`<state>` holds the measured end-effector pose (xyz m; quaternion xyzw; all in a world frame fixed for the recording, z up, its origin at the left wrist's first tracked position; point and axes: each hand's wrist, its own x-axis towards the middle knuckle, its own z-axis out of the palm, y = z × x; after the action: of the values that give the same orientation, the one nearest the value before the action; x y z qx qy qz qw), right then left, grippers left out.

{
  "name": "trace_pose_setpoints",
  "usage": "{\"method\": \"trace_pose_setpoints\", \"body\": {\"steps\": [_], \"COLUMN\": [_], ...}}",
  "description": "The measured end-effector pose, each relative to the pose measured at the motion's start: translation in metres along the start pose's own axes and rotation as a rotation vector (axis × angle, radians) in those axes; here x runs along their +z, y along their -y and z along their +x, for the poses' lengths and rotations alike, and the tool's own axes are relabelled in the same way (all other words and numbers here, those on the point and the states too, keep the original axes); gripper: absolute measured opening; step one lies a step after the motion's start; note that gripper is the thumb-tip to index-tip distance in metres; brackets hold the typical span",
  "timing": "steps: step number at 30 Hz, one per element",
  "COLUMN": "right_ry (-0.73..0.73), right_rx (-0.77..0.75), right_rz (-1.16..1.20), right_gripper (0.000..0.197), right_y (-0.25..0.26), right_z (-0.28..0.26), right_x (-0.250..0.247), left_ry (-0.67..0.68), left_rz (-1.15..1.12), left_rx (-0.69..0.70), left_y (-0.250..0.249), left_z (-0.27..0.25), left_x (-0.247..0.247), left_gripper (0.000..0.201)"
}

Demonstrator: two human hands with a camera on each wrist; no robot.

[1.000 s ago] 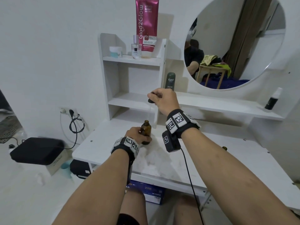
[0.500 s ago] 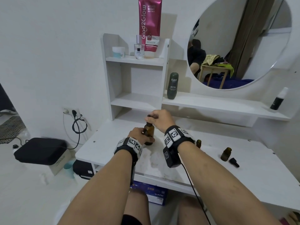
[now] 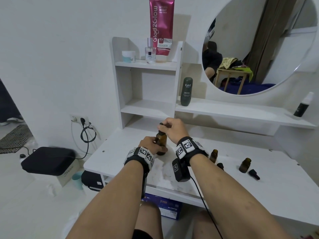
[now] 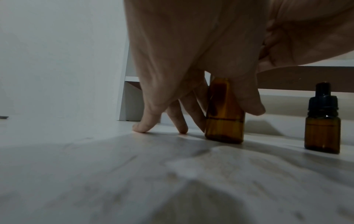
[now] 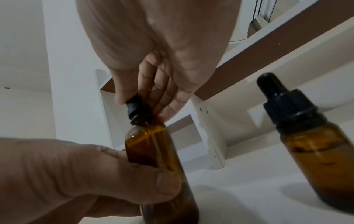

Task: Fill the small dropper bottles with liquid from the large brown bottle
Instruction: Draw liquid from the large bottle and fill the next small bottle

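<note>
The large brown bottle (image 3: pixel 160 143) stands upright on the white desk (image 3: pixel 215 190). My left hand (image 3: pixel 150 144) grips its body, thumb in front in the right wrist view. My right hand (image 3: pixel 170 126) pinches the black dropper cap (image 5: pixel 138 108) at the bottle's neck; the glass pipette shows inside the bottle (image 5: pixel 153 145). To the right stand two small uncapped brown bottles (image 3: pixel 213 155) (image 3: pixel 245 165), each with a loose black dropper cap (image 3: pixel 220 166) (image 3: pixel 254 174) beside it. A capped small dropper bottle (image 5: pixel 314 153) stands close by, also visible in the left wrist view (image 4: pixel 322 125).
A white shelf unit (image 3: pixel 148 107) rises just behind the bottle. A long shelf (image 3: pixel 241 112) under the round mirror carries a dark green bottle (image 3: pixel 186 92) and a black spray bottle (image 3: pixel 301 107). The desk's left edge (image 3: pixel 96 157) is near my left hand.
My right hand came down from above the bottle and brought the dropper into the bottle's neck. The left hand kept its grip on the bottle.
</note>
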<state>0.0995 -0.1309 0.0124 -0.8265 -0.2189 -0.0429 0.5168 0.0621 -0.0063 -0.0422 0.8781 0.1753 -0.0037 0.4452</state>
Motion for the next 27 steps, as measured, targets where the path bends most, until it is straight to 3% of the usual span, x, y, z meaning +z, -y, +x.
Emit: {"method": "trace_pose_setpoints", "body": {"steps": [18,23,27], "right_ry": [-0.037,0.049,-0.084], "right_rx": [-0.013,-0.016,-0.037], "right_rz": [-0.048,-0.084,0.008], "right_gripper": [0.013,0.012,0.015], "right_y": [0.0,0.014,0.048], "right_z": [0.002,0.005,0.016], "right_x": [0.0,-0.005,-0.025], "left_ry": [-0.003,-0.011,0.001], "left_rz": [0.007,0.008,0.043], "left_rx": [-0.015,-0.024,-0.043], "left_y": [0.002,0.001,-0.001], "left_z": [0.004,0.004,0.004], "left_x": [0.001,0.003,0.002], "left_gripper": [0.045,0.045,0.053]}}
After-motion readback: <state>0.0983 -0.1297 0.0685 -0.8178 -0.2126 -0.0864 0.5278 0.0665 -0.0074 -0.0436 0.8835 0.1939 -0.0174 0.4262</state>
